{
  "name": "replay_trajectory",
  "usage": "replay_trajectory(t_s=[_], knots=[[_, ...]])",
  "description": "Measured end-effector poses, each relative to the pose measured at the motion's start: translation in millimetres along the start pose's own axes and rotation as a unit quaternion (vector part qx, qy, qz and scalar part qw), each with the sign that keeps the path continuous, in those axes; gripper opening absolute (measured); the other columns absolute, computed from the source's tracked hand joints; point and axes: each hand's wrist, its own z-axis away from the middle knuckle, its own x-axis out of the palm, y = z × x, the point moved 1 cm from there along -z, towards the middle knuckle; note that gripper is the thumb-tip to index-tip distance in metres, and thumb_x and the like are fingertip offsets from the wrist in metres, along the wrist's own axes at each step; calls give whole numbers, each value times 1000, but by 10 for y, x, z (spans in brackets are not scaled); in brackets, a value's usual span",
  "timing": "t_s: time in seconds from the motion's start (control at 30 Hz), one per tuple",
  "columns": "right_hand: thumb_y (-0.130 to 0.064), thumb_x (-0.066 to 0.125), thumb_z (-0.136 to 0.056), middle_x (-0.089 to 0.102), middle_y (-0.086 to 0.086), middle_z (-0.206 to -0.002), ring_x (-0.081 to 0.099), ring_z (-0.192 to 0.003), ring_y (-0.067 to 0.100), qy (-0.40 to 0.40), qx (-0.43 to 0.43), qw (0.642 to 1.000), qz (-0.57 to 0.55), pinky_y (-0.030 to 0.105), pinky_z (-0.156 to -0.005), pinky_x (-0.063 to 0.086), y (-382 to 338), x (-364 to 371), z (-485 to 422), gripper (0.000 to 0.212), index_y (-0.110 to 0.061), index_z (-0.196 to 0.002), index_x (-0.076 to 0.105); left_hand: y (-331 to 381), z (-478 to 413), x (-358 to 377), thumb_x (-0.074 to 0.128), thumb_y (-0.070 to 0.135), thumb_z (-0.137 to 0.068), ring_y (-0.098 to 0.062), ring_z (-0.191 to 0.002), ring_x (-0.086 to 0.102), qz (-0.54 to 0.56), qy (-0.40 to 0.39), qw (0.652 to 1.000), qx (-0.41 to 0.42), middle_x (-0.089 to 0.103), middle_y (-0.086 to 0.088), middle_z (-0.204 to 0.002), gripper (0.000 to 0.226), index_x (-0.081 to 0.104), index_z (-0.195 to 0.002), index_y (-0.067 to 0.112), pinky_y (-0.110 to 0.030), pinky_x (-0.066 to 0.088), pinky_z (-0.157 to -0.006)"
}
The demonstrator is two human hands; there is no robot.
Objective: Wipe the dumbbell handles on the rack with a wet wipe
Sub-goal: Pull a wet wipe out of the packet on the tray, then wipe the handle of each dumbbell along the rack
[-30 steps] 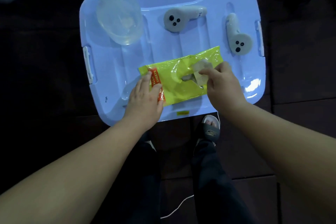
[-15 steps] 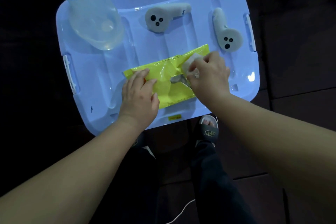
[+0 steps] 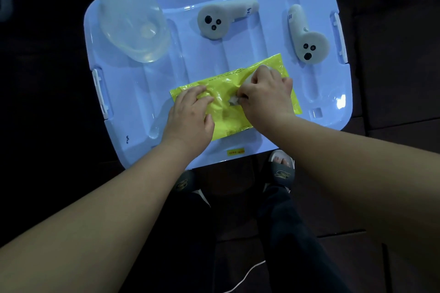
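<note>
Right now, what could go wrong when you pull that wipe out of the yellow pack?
The right hand pinches only a small tip of the wipe, so it might tear or slip. The left hand presses just one end of the yellow wet wipe pack, so the pack could lift or slide on the smooth blue lid. A hard tug might bump the white controller nearby.

The crinkled yellow pack [image 3: 226,93] lies flat on the near middle of the blue lid [image 3: 133,102], its right end angled away, with a white wipe [image 3: 233,102] poking from its top opening, pinched by the right hand [image 3: 266,95].
</note>
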Motion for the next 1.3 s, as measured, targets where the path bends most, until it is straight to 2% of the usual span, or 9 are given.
replay_trajectory(t_s=[0.23,0.37,0.6,0.73,0.8,0.97,1.1,1.2,1.3], knots=[[-18,66,-84,55,6,-108,50,-102,32,37,-28,989,-139,43,-87,42,14,-236,200,6,-14,-89,65,56,70,-124,62,11,-89,-36,-146,38,-19,-64,998,-11,45,-11,-156,48,62,-137,9,-55,39,-115],[-12,66,-87,62,4,-115,53,-110,27,24,-53,969,-238,30,-94,39,-32,-647,386,4,-12,-89,63,277,125,-391,59,22,-97,-30,-155,19,-55,-119,990,-56,24,-7,-168,55,47,-151,18,-52,31,-119],[-21,57,-94,62,-10,-85,58,-84,13,-32,74,931,-356,27,-71,42,-240,-1595,633,6,-21,-89,54,754,405,-1309,56,22,-100,-31,-154,20,-18,-113,989,-92,18,-8,-169,54,44,-153,20,-45,28,-122],[-23,56,-91,62,-5,-88,64,-85,24,-55,67,905,-416,47,-76,57,-439,-2247,695,4,-28,-92,56,1037,713,-1913,58,25,-100,-33,-152,26,11,-75,990,-116,25,-8,-167,48,50,-147,20,-43,28,-122],[-21,55,-91,61,-3,-89,66,-83,30,-63,42,890,-449,53,-67,60,-554,-2597,737,12,-32,-89,58,1161,893,-2187,59,26,-101,-30,-151,28,26,-59,990,-125,28,-6,-166,46,52,-146,21,-42,29,-121],[-4,53,-96,66,6,-95,70,-75,27,-75,-31,866,-493,34,-53,59,-845,-3255,814,25,-23,-89,68,1407,1472,-2697,63,28,-100,-22,-152,27,72,13,983,-171,26,0,-166,46,54,-145,25,-34,27,-119],[-8,66,-92,70,9,-98,71,-76,24,-100,-64,854,-506,33,-63,60,-1062,-3484,866,13,-14,-103,70,1517,1937,-2899,64,29,-99,-20,-151,29,115,57,966,-223,26,4,-165,43,57,-141,26,-32,32,-117],[-7,79,-79,69,0,-103,69,-78,18,-105,-110,861,-486,30,-74,58,-1263,-3625,964,37,-21,-112,69,1548,2240,-3085,63,30,-100,-17,-148,33,138,101,948,-268,28,7,-163,40,58,-140,27,-28,32,-111],[-4,78,-78,68,-4,-96,61,-72,8,-86,-172,882,-431,23,-72,52,-1501,-3776,1071,40,-25,-112,70,1563,2456,-3352,62,32,-100,-16,-147,35,145,146,933,-296,31,7,-163,39,59,-139,28,-31,34,-113]])
